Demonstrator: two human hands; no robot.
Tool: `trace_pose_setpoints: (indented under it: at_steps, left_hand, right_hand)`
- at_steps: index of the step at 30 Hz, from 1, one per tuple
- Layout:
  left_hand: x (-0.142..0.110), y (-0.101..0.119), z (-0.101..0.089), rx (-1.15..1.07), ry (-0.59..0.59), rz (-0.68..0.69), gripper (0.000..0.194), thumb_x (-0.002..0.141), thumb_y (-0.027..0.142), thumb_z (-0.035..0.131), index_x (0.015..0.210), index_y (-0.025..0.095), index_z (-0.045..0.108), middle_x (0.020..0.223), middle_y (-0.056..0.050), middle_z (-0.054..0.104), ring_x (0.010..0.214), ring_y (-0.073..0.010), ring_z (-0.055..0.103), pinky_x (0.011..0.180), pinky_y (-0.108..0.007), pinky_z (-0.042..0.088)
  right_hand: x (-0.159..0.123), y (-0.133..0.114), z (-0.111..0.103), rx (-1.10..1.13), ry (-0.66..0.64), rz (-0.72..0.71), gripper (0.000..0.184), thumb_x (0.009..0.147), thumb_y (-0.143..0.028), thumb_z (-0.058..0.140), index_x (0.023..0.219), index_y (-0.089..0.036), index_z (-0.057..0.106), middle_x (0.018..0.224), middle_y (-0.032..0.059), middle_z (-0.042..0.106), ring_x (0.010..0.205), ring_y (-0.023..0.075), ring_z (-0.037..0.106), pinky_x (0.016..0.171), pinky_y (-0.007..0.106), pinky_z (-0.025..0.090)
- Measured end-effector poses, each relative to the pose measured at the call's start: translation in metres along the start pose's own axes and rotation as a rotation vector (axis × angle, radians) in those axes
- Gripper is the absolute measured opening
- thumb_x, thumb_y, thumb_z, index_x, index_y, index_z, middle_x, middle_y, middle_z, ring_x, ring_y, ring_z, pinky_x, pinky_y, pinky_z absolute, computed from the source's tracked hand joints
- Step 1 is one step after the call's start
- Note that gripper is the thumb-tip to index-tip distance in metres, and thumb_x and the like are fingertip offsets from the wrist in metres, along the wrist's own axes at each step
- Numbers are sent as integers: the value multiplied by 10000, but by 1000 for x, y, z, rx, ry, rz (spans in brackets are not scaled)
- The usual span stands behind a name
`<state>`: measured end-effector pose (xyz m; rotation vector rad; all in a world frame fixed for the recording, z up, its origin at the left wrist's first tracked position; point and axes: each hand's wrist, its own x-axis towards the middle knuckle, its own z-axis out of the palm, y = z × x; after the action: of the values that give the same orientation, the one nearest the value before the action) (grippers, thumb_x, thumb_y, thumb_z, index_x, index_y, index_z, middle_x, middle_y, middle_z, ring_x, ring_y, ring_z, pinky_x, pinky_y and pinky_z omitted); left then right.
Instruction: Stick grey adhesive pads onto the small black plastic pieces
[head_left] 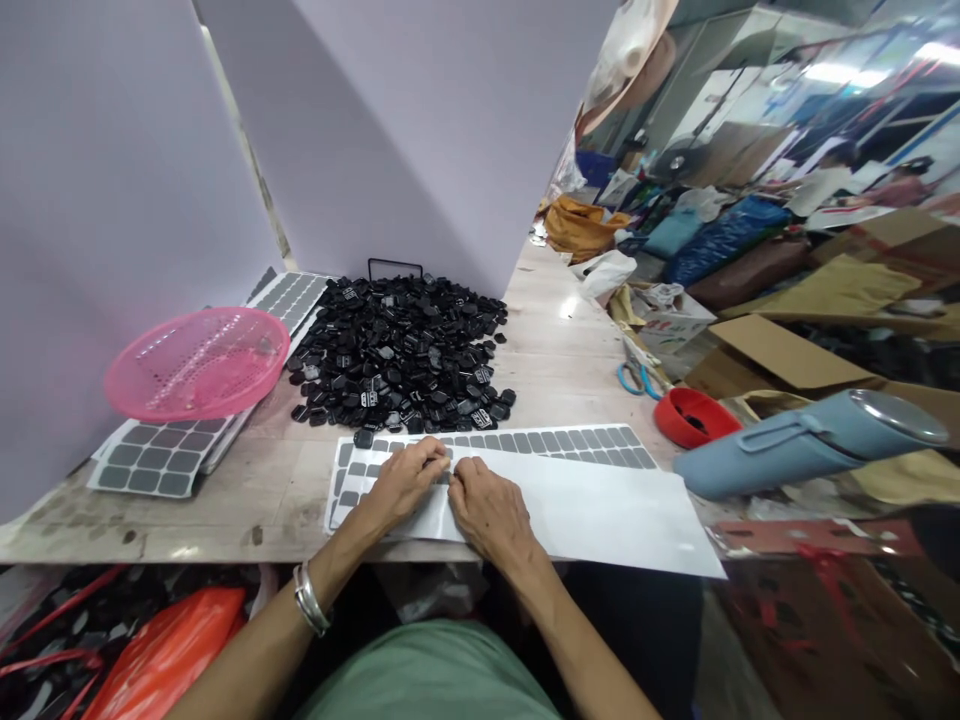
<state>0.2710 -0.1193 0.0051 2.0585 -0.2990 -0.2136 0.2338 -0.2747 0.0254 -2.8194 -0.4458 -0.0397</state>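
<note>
Along the table's front edge lies a white sheet of grey rounded stickers (592, 440), partly covered by a second white sheet (600, 510) that is blank on its right part. My left hand (405, 485), with a silver bangle at its wrist, rests on the sheets. Its thumb and fingers are drawn together; what is between them is too small to make out. Close beside it, my right hand (491, 505) is closed with curled fingers on the sticker sheet. One black piece (364, 438) lies at the sheet's upper left edge. Behind is a heap of small black pieces (405, 350).
A pink mesh basket (199, 365) sits on more sticker sheets (154, 460) at left. On the right are blue scissors (637, 375), a red bowl (694, 418) and a lying blue bottle (802, 440). Purple panels (420, 130) stand behind; cardboard boxes (795, 350) crowd the right.
</note>
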Motion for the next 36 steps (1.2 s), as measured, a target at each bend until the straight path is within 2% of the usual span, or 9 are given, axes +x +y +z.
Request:
trace_pose_setpoints:
  at_steps: [6,10,12,16,21,26,30,33,36]
  left_hand:
    - [-4,-4,-8,-37,52,7,247,865,384,468,888,199,629,749,10,622,689,-152,556,652,-259,420]
    - [-14,-11,-45,15,279,-53,289,901,363,407,1034,197,602,962,-44,647,862,-191,589,789,-312,443]
    - [-20,-17,-63,199,359,-103,287,894,342,431,1091,198,581,1045,-70,643,958,-219,583,868,-346,419]
    - [-27,-25,-75,556,275,-246,292,882,344,476,1119,193,555,1038,-103,644,964,-264,592,825,-362,415]
    - [-27,-27,-73,616,243,-259,238,916,387,417,978,204,555,957,-96,640,907,-254,592,767,-330,392]
    - [-25,-29,-85,635,375,-236,333,933,414,353,691,213,463,650,-27,542,671,-198,539,610,-286,323]
    - [-32,-11,-81,131,421,-291,421,906,516,373,645,198,463,535,17,480,503,-127,444,509,-245,298]
    - [-40,14,-58,-448,207,-362,429,832,585,475,721,174,531,518,30,522,417,-85,405,440,-207,266]
    - [-47,37,-27,-641,-9,-351,435,790,588,551,746,156,567,531,20,564,380,-64,402,402,-195,230]
  right_hand:
    - [-35,9,-27,360,24,-169,172,951,-230,389,832,-214,512,798,-1,602,699,134,576,646,232,413]
    - [-48,41,-24,427,145,40,200,954,-303,375,893,-219,545,841,24,636,722,165,598,664,271,439]
    - [-45,55,-17,363,161,151,215,948,-328,361,924,-224,547,889,30,653,762,183,617,680,288,447]
    - [-23,61,-7,286,141,229,233,933,-309,334,921,-220,549,920,40,657,774,208,613,667,304,422]
    - [3,53,-8,313,120,256,210,906,-274,379,917,-213,580,866,45,639,776,222,582,675,307,381]
    - [12,56,-8,478,135,270,239,901,-306,394,977,-197,594,923,56,638,842,219,568,756,327,406]
    - [-3,43,-9,702,49,203,295,901,-360,408,1045,-190,600,760,4,596,643,156,551,596,261,445]
    - [-23,28,-12,1035,-125,131,343,885,-348,453,1163,-195,584,725,-25,518,484,93,448,452,210,377]
    - [-41,15,-17,1337,-285,33,421,867,-300,515,1283,-240,536,788,-21,495,531,77,414,482,200,368]
